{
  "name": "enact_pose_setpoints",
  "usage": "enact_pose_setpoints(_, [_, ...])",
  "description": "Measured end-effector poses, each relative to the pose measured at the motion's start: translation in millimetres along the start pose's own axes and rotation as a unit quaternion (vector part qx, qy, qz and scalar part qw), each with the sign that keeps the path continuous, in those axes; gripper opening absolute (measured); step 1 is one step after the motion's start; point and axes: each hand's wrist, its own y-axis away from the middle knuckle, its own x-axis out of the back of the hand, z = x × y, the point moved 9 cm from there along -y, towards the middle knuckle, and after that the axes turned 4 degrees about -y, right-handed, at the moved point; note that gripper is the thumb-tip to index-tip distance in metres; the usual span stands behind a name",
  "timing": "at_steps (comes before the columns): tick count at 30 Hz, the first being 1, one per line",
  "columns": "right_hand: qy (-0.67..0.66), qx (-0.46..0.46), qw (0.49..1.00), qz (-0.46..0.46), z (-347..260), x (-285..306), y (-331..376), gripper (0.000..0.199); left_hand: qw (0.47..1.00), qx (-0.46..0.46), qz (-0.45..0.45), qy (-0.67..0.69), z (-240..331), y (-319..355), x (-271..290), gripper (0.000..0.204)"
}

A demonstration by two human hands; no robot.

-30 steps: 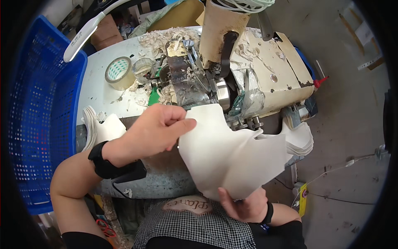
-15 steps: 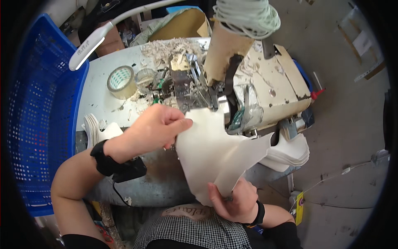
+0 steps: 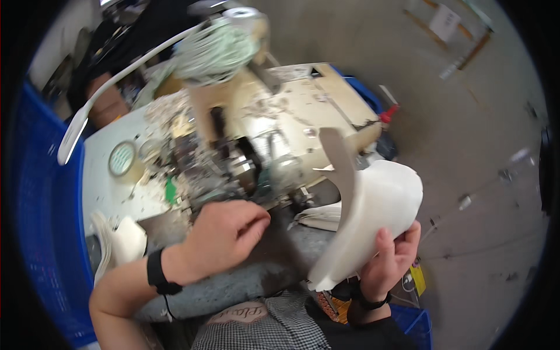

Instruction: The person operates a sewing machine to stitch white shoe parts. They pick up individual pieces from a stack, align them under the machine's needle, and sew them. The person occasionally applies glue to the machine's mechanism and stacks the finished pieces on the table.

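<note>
My right hand (image 3: pixel 389 259) grips a large white cut piece of leather-like sheet (image 3: pixel 373 213) by its lower right edge, thumb on the face towards me. The piece curves upright, with a narrow strap-like end rising at its upper left. My left hand (image 3: pixel 228 236) is apart from it, fingers curled against the thumb, and nothing shows in them. It is in front of a bench machine (image 3: pixel 242 166) with a pale body. Partly behind the held piece lies a stack of similar white pieces (image 3: pixel 321 217).
Further white pieces (image 3: pixel 119 239) lie at the bench's left end. A tape roll (image 3: pixel 125 162) sits on the bench (image 3: pixel 99 186) among fluffy scraps. A blue crate (image 3: pixel 44 233) stands at left. The white lamp (image 3: pixel 74 137) and a cone of pale cord (image 3: pixel 213 52) rise above.
My right hand has carried the white piece to the right and up, away from the machine. My left hand has let go of its upper edge. The view has shifted right.
</note>
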Motion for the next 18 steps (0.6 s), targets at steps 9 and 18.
enact_pose_setpoints(9, [-0.293, -0.161, 0.929, 0.158, 52, 135, -19, 0.017, 0.980, -0.163, -0.037, -0.104, 46, -56, -146, 0.050])
enact_pose_setpoints(18, [-0.238, -0.097, 0.938, 0.230, 106, 195, -2, 0.016, 0.982, -0.090, -0.129, -0.107, 10, -68, -191, 0.022])
